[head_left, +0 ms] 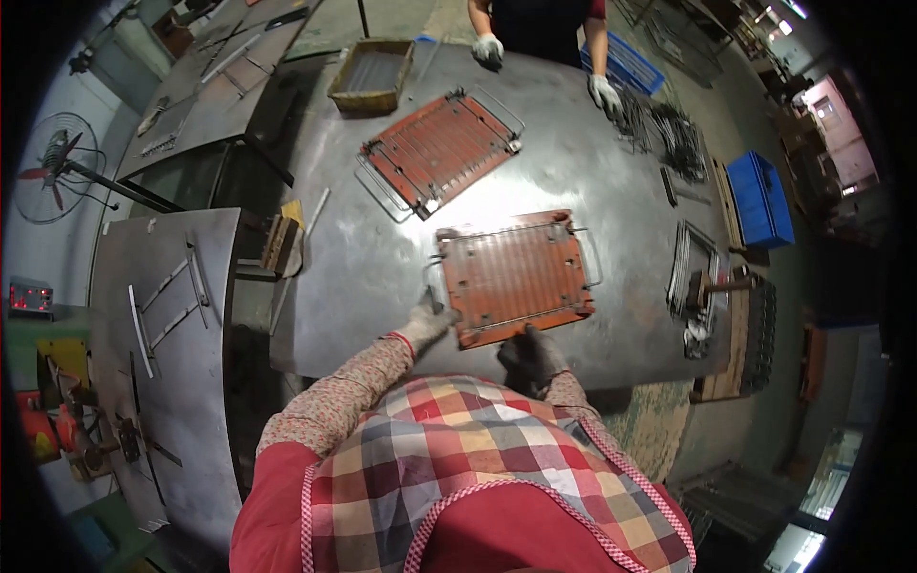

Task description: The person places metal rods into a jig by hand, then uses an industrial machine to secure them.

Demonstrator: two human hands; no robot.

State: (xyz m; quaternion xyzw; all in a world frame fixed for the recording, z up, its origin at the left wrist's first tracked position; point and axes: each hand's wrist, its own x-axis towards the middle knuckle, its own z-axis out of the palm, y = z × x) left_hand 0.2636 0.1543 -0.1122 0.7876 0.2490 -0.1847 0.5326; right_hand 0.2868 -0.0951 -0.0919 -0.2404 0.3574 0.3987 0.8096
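Observation:
A red-brown ribbed jig plate (516, 272) lies on the metal table in front of me, with a thin wire frame around its top and wire loop handles at its sides. My left hand (427, 323), in a light glove with dark fingertips, is at the plate's near left corner, fingers apart. At the near edge is my right hand (532, 361) in a dark glove; its fingers are blurred and partly hidden, so I cannot tell whether they grip the plate. Farther off, a second red-brown jig plate (439, 153) lies at an angle, also carrying wire rods.
Across the metal table (363, 286) stands a person with gloved hands (603, 94) beside bundled wire rods (673, 138). A yellowish bin (373, 78) sits at the far left. Bent wire frames (693, 267) lie at right, near a blue crate (760, 201). A side table (181, 363) adjoins at left.

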